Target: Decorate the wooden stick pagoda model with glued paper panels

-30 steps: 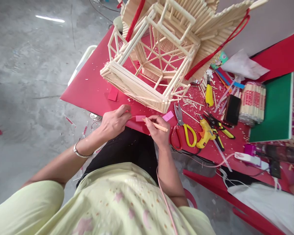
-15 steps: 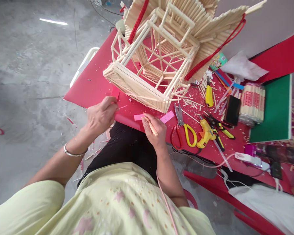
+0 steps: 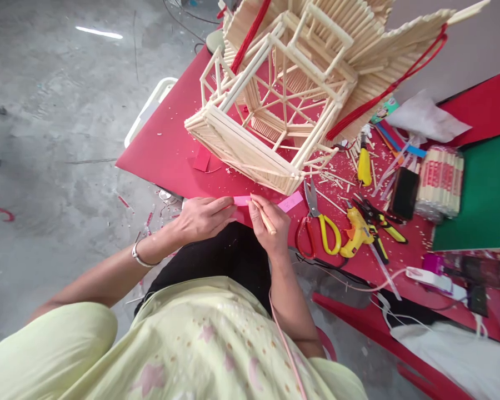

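My right hand (image 3: 270, 221) is closed round a short, pale wooden stick (image 3: 266, 218), held like a pen. Its tip meets a narrow pink paper strip (image 3: 242, 200) at the front edge of the red table. The left end of that strip lies at the fingertips of my left hand (image 3: 206, 218), whose fingers and thumb are pressed together on it. Another pink paper piece with faint marks (image 3: 290, 202) shows right of my right hand. Just beyond both hands stands a large model building made of wooden sticks (image 3: 250, 147), with red tassels hanging from its roof.
Right of my hands lie scissors (image 3: 323, 222), a yellow glue gun (image 3: 357, 233), pliers (image 3: 385, 222), a black phone (image 3: 404, 193) and a wrapped stick bundle (image 3: 439, 180). Stick scraps (image 3: 337, 179) litter the red table (image 3: 158, 150). A red paper piece (image 3: 202, 159) lies left.
My left hand has come down and to the right, from above the table edge to the end of the pink strip. My right hand keeps its hold on the stick. The view has shifted slightly.
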Available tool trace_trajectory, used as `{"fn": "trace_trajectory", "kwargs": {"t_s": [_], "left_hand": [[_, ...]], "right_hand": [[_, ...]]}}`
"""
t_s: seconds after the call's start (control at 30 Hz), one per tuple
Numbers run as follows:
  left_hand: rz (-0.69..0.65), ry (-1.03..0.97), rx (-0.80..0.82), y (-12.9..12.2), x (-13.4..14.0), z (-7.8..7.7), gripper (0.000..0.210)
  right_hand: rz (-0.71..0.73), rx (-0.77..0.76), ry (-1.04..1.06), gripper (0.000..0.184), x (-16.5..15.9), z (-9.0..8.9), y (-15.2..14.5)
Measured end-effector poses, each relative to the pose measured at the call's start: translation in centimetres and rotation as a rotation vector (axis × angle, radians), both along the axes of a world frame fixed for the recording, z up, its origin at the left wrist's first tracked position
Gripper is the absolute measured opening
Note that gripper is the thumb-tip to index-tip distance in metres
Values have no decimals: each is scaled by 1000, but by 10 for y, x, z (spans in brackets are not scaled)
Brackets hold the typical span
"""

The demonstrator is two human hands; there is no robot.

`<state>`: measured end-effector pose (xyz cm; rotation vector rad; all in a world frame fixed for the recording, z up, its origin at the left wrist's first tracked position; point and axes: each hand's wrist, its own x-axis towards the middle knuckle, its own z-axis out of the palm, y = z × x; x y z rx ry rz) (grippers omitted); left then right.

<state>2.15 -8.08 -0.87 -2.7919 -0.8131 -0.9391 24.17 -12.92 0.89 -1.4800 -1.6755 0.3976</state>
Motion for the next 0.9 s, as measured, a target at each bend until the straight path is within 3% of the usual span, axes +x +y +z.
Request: {"fn": "trace_trajectory", "kwargs": {"t_s": [0.43,0.63,0.9], "left_hand": [[57,48,-109,0,3,3,16],[44,21,-115,1,2,2,16],[44,25,-126,1,1,-2,16]], "right_hand": [[-52,-53,147,20,-3,6,4],[-85,-199,227,21,-8,2,8],[-54,-182,141,22,-9,3,9]]}}
